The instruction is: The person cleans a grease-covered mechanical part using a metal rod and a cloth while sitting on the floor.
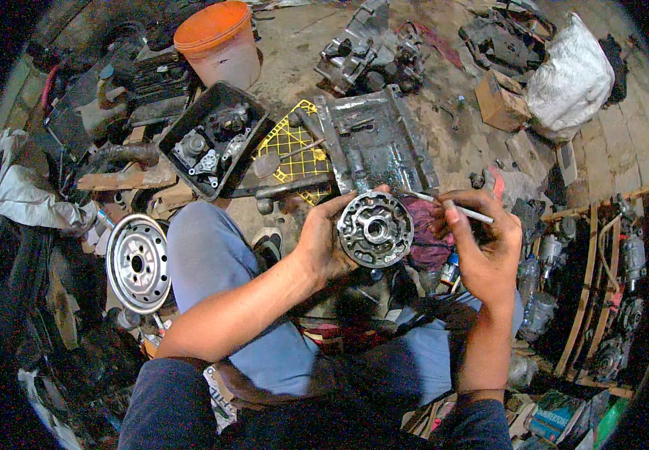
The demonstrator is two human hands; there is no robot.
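From the head view, my left hand [323, 241] grips a round metal gear housing [375, 229] by its rim, face up, above my knees. Just right of the housing, my right hand [482, 244] pinches a thin white rod [456, 208] — its tip points at the housing's upper edge. Beyond the housing lies a greasy metal plate [379, 140]; far left of it — a silver wheel drum [138, 262].

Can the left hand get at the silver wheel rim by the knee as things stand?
Probably not yet: the left hand is full, its fingers wrapped round the round metal part. The wheel rim lies uncovered past the left knee.
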